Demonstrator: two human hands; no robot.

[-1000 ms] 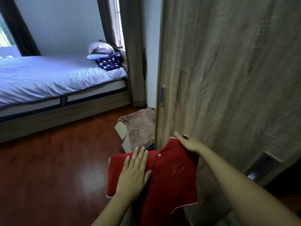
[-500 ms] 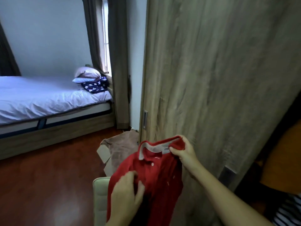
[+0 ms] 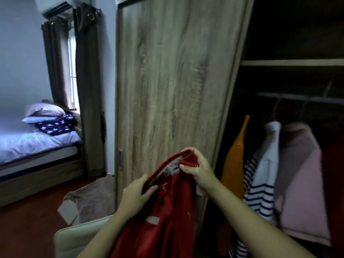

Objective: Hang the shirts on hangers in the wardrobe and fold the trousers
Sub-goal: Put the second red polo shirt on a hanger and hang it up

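Red shirt point(image 3: 163, 216) hangs in front of the wardrobe door point(image 3: 173, 90), soft and floppy. Your right hand point(image 3: 197, 168) pinches the collar and your left hand point(image 3: 137, 194) grips just below; holding by the collar and shoulders looks like the way to go.

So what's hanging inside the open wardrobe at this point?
Inside the wardrobe, an orange garment, a navy-striped top, a pale blue shirt and a pink garment hang from the rail. Their hangers and the wardrobe floor are too dark to make out.
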